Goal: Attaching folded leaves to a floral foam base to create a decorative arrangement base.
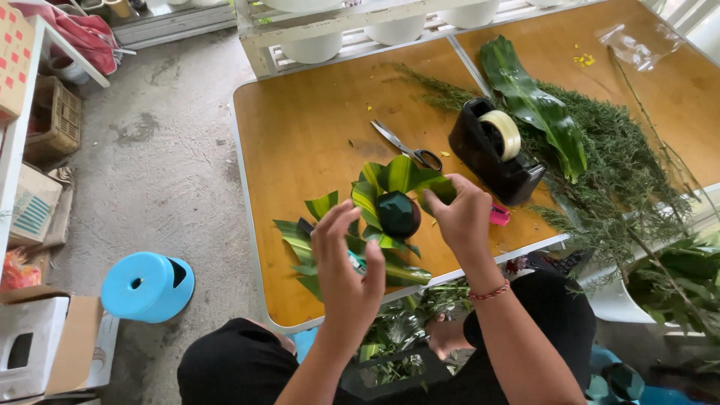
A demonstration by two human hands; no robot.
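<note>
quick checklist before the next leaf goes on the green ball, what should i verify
1. Green ball steady on the table: cannot tell, leaves hide its base.
2. Folded leaves ringing the ball: ok on the far side, near side bare.
3. Right hand pinching the leaf at the ring's right edge: ok.
4. Left hand free of the ball: ok, raised above the cut leaves; whether it holds anything, cannot tell.
5. Scissors close by: ok, just behind the ball.
6. Tape dispenser within reach: ok, at the right.
</note>
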